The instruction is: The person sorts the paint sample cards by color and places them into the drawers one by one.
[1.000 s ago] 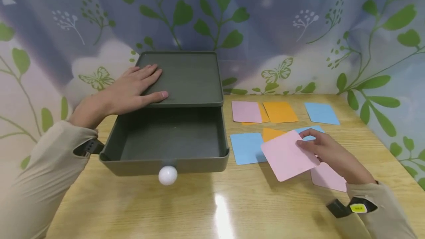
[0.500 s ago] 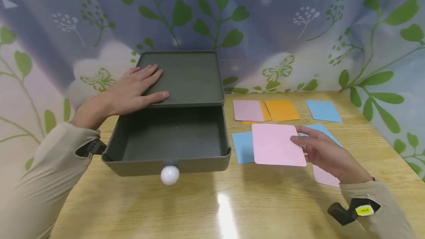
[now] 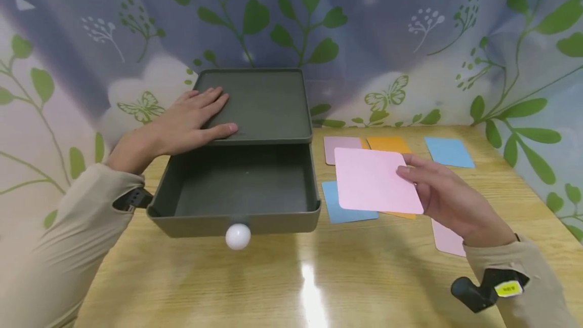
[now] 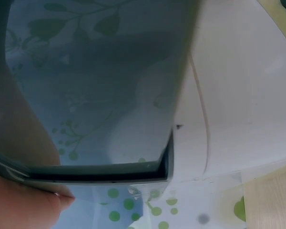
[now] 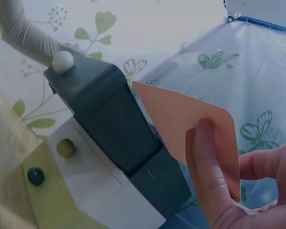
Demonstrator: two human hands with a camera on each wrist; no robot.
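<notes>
My right hand pinches a square pink card by its right edge, thumb on top. The card is held above the table, apart from the cards lying below it. In the right wrist view the card's other face looks orange-tan, with fingers against it. My left hand rests flat, fingers spread, on the dark grey top of a drawer unit. Its dark grey drawer is pulled out towards me and has a round white knob. Nothing shows inside the drawer.
Loose cards lie right of the unit: blue, orange, mauve, another blue and pink. Below the grey drawer are white and yellow-green drawers. A leaf-patterned curtain hangs behind.
The pink card in my right hand has moved left and towards the back, and it has turned squarer to the view. My left hand stays on the unit's top.
</notes>
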